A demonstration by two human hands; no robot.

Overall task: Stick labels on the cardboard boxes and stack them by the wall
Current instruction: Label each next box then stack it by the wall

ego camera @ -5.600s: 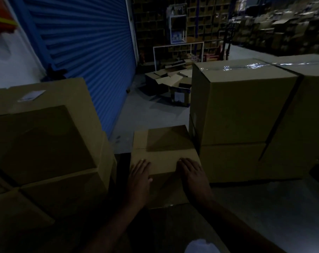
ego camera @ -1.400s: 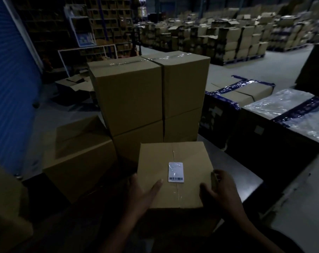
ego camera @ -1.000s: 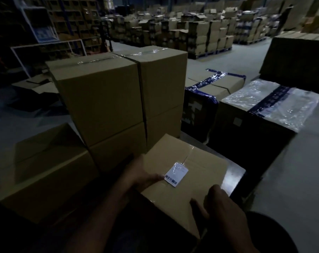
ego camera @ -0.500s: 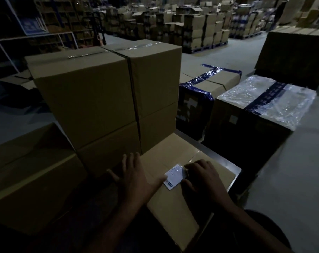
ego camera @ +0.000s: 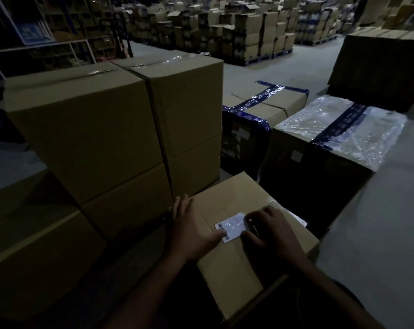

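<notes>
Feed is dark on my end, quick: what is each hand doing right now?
Left hand: open, flat on the small box, thumb touching the label.
Right hand: fingers curled, pressing the label's right edge.

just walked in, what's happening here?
A person is labelling a small cardboard box in a dim warehouse. The left hand lies flat on the box, its thumb on the white barcode label; the right hand presses the label's other edge with curled fingers. The label sits on the box's top. Taller stacked boxes stand just behind it, blue-taped cartons to the right. This box is not yet stacked.
</notes>
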